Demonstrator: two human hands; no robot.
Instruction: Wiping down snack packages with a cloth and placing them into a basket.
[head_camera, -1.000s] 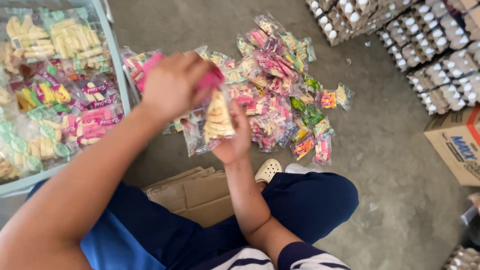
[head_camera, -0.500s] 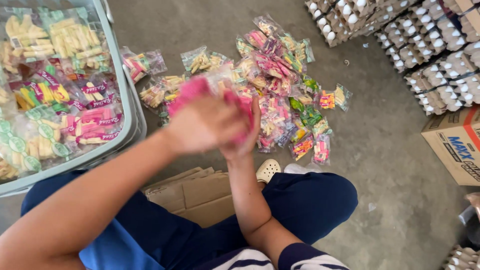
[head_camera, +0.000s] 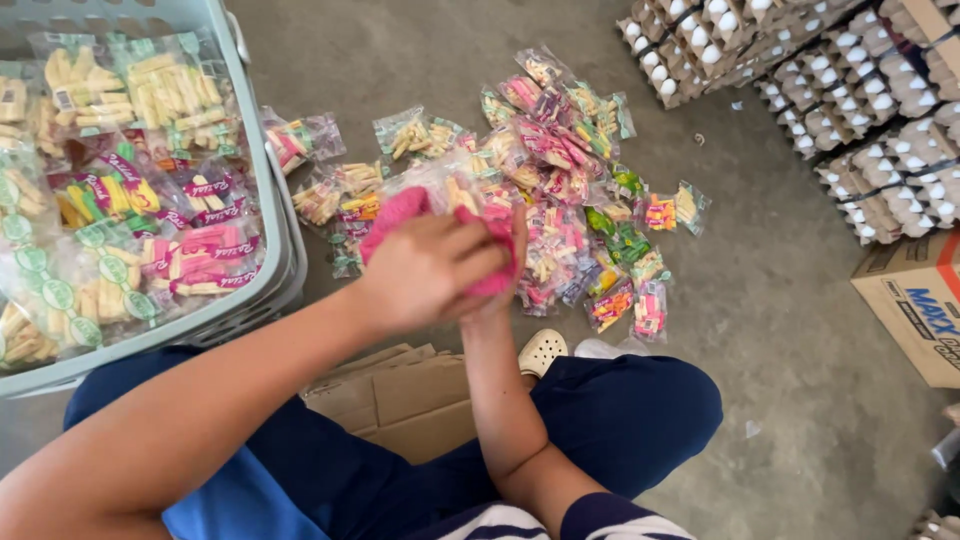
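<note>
Grey concrete floor (head_camera: 800, 330) carries a loose heap of small clear snack packets (head_camera: 570, 200) with pink, green and yellow contents. At the left edge stands a pale plastic basket (head_camera: 268, 200) filled with bigger bags (head_camera: 130, 200) of the same snacks. Stacked egg trays (head_camera: 850, 100) line the top right, with a cardboard box (head_camera: 915, 305) just below them. Flattened cardboard (head_camera: 400, 400) lies by the person's knee. Above the heap, the left hand (head_camera: 425, 270) closes over a pink packet (head_camera: 400, 210), pressing it against the right hand (head_camera: 510, 255), which is mostly hidden behind it; I cannot tell its grip.
</note>
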